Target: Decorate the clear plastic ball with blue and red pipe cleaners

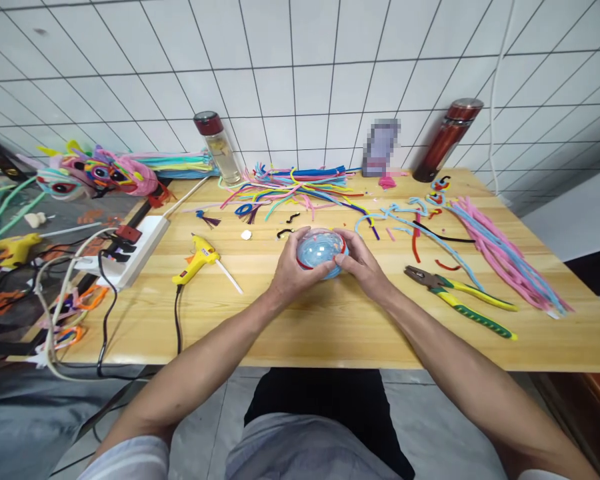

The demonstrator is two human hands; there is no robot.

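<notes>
A clear, rounded dome (320, 249) with light blue in it and a red strip around its edge is at the middle of the wooden table. My left hand (296, 268) wraps its left side, thumb along the near edge. On the right side, my right hand (363, 260) grips it too, with the thumb near the red strip. Both hands hold the dome together just above or on the table; which one is unclear. Two short black curled pieces (285, 233) lie just beyond my left hand.
Yellow glue gun (198, 259) at left, beside a white power strip (140, 252). Pliers (460, 300) and pink and blue pipe cleaners (505, 257) lie right. Behind are colourful pipe cleaners (300, 183), a glass bottle (223, 150) and a red flask (446, 141).
</notes>
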